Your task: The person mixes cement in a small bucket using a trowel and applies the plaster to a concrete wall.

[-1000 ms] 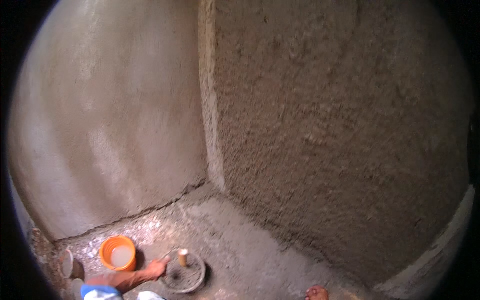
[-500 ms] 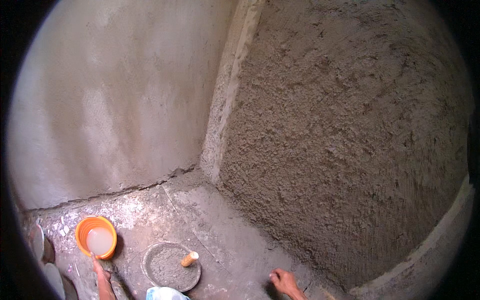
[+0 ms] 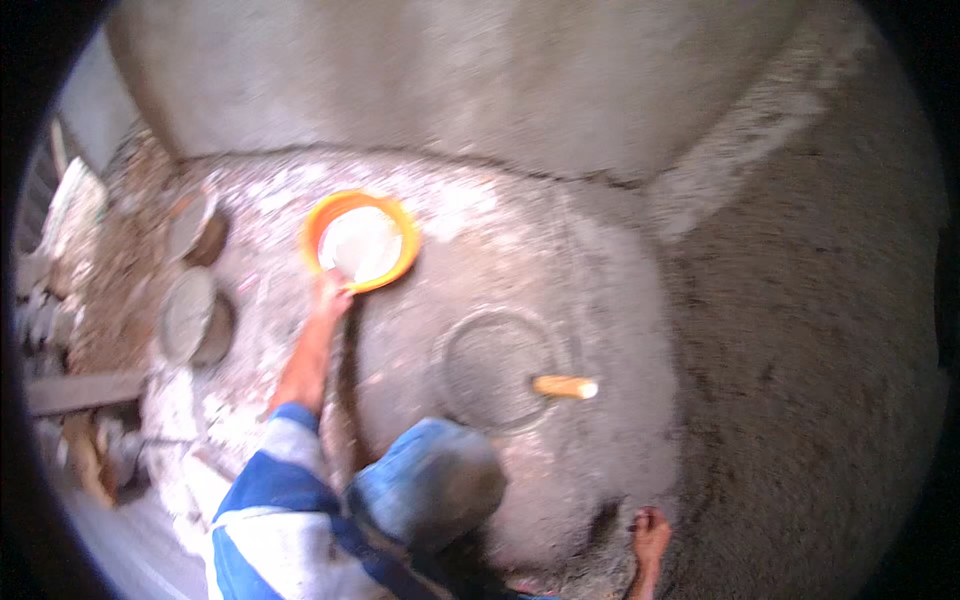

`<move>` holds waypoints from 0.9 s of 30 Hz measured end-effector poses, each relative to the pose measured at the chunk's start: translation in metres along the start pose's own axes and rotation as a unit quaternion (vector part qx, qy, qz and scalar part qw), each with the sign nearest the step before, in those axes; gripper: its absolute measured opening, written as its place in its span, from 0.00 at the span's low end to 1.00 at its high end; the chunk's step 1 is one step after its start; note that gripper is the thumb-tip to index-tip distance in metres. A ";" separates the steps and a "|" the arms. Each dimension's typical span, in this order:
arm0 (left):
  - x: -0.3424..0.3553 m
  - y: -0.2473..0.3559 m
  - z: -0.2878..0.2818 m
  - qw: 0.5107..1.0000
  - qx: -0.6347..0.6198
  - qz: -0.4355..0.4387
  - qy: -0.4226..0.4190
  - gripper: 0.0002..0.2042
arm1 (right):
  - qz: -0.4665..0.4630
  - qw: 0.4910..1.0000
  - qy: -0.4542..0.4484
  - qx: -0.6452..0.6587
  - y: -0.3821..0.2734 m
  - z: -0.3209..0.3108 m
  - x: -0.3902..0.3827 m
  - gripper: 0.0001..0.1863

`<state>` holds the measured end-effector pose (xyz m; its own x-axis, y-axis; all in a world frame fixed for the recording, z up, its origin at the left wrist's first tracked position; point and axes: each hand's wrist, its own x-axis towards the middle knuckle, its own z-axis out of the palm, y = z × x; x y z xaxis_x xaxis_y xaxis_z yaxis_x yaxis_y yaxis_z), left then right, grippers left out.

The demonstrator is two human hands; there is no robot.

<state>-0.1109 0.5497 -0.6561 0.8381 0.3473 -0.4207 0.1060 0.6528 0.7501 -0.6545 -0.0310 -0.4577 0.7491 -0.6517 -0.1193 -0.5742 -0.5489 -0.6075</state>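
My left hand (image 3: 332, 287) is closed on the near rim of an orange bucket (image 3: 401, 245) holding pale cloudy liquid. To its lower right is a round pan (image 3: 477, 365) of grey mortar, with a pale wooden handle (image 3: 564, 386) sticking out on the right. My right hand (image 3: 649, 535) is low at the right, beside the rough wall, with fingers curled; whatever it may hold is too blurred to make out. My bent knee (image 3: 425, 480) is between the two arms.
Two grey containers (image 3: 194, 315) stand left of the bucket. Farther left lie a board (image 3: 85, 390) and rubble (image 3: 115, 300). A smooth wall (image 3: 450, 80) rises behind the bucket, and a rough plastered wall (image 3: 820, 350) along the right.
My view has swung down and left. My left hand moved from the mortar pan to the orange bucket's rim and grips it. My right hand came into view at lower right.
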 end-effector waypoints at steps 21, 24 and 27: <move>-0.245 0.132 0.077 0.971 0.183 -0.056 -0.143 0.13 | 0.072 0.997 -0.018 0.035 -0.041 -0.018 0.012 0.21; -0.256 0.132 0.091 0.967 0.196 -0.019 -0.162 0.13 | 0.064 0.997 -0.010 0.053 -0.040 -0.021 0.005 0.20; -0.273 0.134 0.109 0.961 0.212 0.010 -0.174 0.14 | 0.054 0.998 -0.001 0.044 -0.044 -0.022 0.000 0.19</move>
<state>-0.2671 0.4693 -0.3857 0.9630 0.0619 -0.2622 0.2342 0.2886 0.9284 -0.6367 -0.0182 -0.4132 0.6846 -0.7040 -0.1888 -0.6206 -0.4273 -0.6575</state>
